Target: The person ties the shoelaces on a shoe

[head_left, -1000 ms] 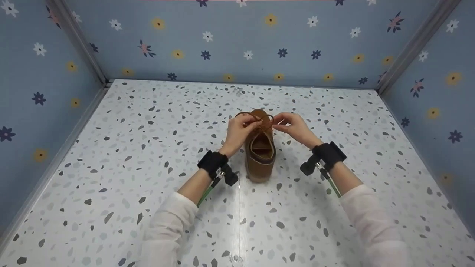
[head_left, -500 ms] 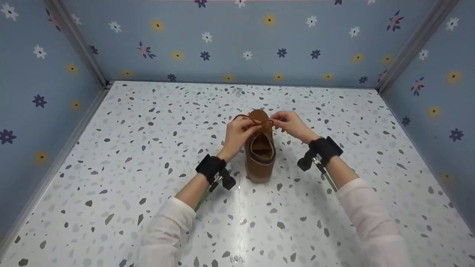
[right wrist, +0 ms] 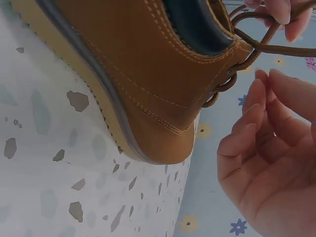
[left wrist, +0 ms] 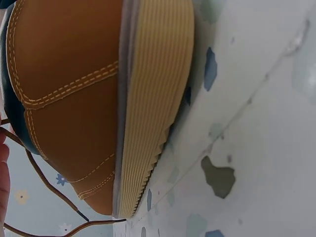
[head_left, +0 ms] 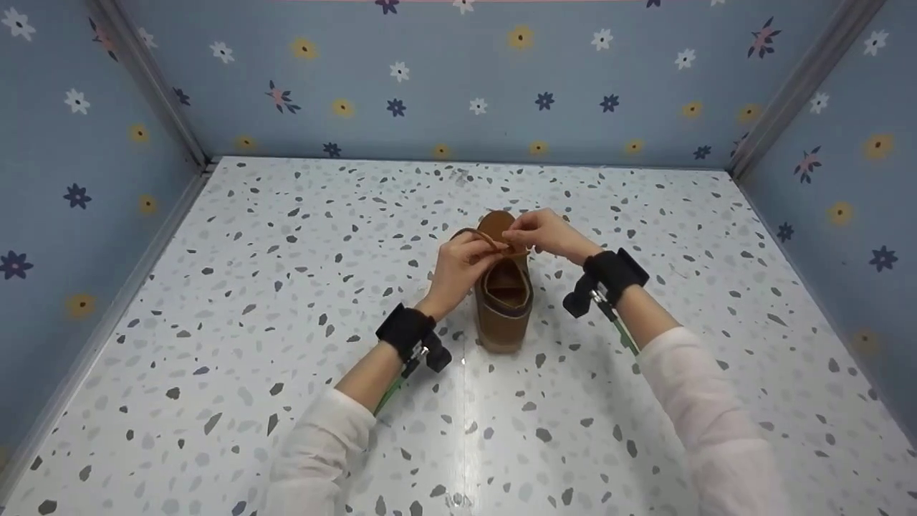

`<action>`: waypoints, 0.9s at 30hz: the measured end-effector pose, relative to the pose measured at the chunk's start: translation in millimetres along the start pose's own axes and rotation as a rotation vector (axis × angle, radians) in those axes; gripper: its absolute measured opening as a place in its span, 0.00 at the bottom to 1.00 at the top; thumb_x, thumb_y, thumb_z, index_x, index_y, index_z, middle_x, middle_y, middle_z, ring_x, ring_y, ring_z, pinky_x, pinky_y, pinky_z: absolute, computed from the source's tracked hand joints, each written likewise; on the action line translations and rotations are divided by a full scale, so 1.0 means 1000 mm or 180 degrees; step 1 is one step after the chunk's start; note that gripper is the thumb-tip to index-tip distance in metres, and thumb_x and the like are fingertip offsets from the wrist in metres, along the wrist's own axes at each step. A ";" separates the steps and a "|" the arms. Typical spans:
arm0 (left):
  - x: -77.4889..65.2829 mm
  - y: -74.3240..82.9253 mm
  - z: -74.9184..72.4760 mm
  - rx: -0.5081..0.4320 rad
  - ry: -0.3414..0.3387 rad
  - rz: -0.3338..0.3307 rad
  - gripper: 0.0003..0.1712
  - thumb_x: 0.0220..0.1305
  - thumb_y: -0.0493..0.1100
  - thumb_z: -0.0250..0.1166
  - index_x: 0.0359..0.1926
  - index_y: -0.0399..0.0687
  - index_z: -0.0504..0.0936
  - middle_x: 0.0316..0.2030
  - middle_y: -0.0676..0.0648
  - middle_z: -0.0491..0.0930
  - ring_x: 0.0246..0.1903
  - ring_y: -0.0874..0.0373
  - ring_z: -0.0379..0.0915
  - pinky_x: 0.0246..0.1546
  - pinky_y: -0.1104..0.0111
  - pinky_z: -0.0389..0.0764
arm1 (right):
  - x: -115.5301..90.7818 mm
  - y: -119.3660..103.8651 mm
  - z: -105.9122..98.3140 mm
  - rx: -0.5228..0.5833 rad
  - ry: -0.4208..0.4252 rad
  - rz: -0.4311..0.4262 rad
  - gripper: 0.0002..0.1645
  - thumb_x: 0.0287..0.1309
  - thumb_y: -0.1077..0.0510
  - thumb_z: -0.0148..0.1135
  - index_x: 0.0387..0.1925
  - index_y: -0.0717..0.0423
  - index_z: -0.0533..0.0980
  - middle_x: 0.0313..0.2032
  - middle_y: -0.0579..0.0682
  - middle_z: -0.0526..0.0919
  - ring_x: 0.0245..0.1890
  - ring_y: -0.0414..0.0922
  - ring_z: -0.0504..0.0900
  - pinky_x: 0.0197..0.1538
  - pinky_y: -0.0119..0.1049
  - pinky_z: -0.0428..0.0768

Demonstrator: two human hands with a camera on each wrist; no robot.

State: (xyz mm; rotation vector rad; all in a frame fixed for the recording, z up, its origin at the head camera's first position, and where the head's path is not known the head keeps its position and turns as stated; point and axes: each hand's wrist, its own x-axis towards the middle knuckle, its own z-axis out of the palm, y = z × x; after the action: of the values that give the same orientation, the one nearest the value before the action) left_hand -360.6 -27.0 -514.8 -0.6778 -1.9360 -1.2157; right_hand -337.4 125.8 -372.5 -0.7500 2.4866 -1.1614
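Note:
A brown lace-up shoe (head_left: pixel 501 322) stands upright on the speckled surface, heel toward me. My left hand (head_left: pixel 458 266) is at its left, over the lacing, and pinches the brown shoelace (right wrist: pixel 276 49), which arches over its fingers. My right hand (head_left: pixel 548 235) is over the front of the shoe from the right. In the right wrist view its thumb and index fingertips meet just under the laces, with no lace visible between them. The left wrist view shows the shoe's side and loose lace (left wrist: pixel 47 182) hanging near the toe; only a sliver of the left hand shows there.
The white speckled surface (head_left: pixel 251 322) extends around the shoe. Blue flowered panels (head_left: pixel 437 79) stand behind it and on both sides, with grey posts (head_left: pixel 809 82) at the back corners. Each wrist wears a black strap (head_left: pixel 616 278) with a small camera.
My right hand has moved left and slightly away from me, over the lacing. The small lace loop it was holding up at the right no longer stands there. The left hand has stayed nearly in place.

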 end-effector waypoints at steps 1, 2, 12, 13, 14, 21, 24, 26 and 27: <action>0.000 0.002 -0.002 0.0037 -0.0039 0.0035 0.11 0.34 0.48 0.57 0.27 0.64 0.73 0.27 0.62 0.66 0.28 0.67 0.61 0.26 0.77 0.62 | 0.000 -0.001 0.000 -0.0011 -0.0045 0.0025 0.13 0.40 0.49 0.48 0.24 0.54 0.72 0.20 0.53 0.71 0.16 0.43 0.65 0.19 0.37 0.63; 0.001 0.006 -0.005 0.0056 -0.0102 0.0039 0.11 0.33 0.47 0.58 0.27 0.62 0.74 0.27 0.61 0.67 0.29 0.66 0.62 0.27 0.76 0.62 | 0.001 -0.002 0.000 -0.0028 -0.0077 0.0054 0.13 0.39 0.49 0.49 0.23 0.54 0.72 0.19 0.52 0.71 0.16 0.44 0.65 0.18 0.35 0.63; 0.024 0.094 -0.056 0.0041 -0.0333 0.0375 0.08 0.37 0.43 0.57 0.25 0.50 0.76 0.25 0.57 0.69 0.28 0.67 0.62 0.29 0.78 0.61 | 0.007 -0.009 0.002 -0.0516 -0.0282 0.0182 0.16 0.35 0.44 0.50 0.17 0.52 0.73 0.15 0.50 0.71 0.12 0.41 0.63 0.14 0.29 0.60; 0.025 0.096 -0.057 0.0060 -0.0348 0.0386 0.08 0.36 0.43 0.58 0.24 0.50 0.76 0.26 0.57 0.69 0.28 0.67 0.62 0.29 0.78 0.61 | 0.008 -0.010 0.002 -0.0572 -0.0289 0.0216 0.17 0.34 0.44 0.50 0.17 0.52 0.73 0.15 0.50 0.70 0.11 0.40 0.62 0.13 0.29 0.60; 0.025 0.096 -0.057 0.0038 -0.0357 0.0382 0.08 0.36 0.43 0.58 0.25 0.50 0.76 0.26 0.57 0.69 0.28 0.67 0.62 0.29 0.78 0.61 | 0.009 -0.011 0.002 -0.0645 -0.0309 0.0243 0.16 0.34 0.44 0.50 0.16 0.52 0.73 0.14 0.50 0.71 0.11 0.40 0.63 0.13 0.29 0.61; 0.018 0.077 -0.047 0.0006 -0.0430 0.0334 0.09 0.36 0.46 0.57 0.25 0.54 0.76 0.26 0.57 0.69 0.29 0.63 0.63 0.30 0.74 0.61 | 0.015 -0.022 0.005 -0.1080 -0.0454 0.0279 0.12 0.35 0.50 0.52 0.16 0.54 0.72 0.15 0.49 0.72 0.14 0.42 0.67 0.17 0.29 0.64; 0.021 0.084 -0.051 0.0044 -0.0441 0.0378 0.08 0.37 0.45 0.57 0.25 0.54 0.76 0.26 0.58 0.69 0.29 0.64 0.62 0.30 0.75 0.61 | 0.017 -0.024 0.006 -0.1268 -0.0494 0.0161 0.10 0.35 0.52 0.52 0.16 0.54 0.73 0.15 0.48 0.72 0.13 0.40 0.66 0.17 0.28 0.64; 0.024 0.091 -0.055 0.0044 -0.0422 0.0451 0.08 0.37 0.44 0.57 0.24 0.52 0.76 0.25 0.58 0.69 0.29 0.66 0.61 0.30 0.76 0.60 | 0.017 -0.025 0.006 -0.1351 -0.0514 0.0083 0.09 0.36 0.53 0.52 0.15 0.54 0.73 0.14 0.48 0.72 0.12 0.39 0.65 0.16 0.28 0.63; 0.025 0.092 -0.055 0.0070 -0.0404 0.0494 0.08 0.36 0.44 0.58 0.24 0.51 0.76 0.25 0.58 0.69 0.29 0.67 0.61 0.29 0.77 0.60 | 0.017 -0.025 0.006 -0.1373 -0.0521 0.0045 0.09 0.36 0.53 0.52 0.15 0.55 0.73 0.14 0.48 0.72 0.12 0.39 0.64 0.16 0.28 0.63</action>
State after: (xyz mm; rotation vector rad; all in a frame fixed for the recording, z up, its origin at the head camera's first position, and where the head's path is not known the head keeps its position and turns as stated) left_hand -289.2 -38.2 -431.8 -0.8955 -1.9563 -1.0770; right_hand -340.5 98.9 -358.0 -0.8912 2.6203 -0.5312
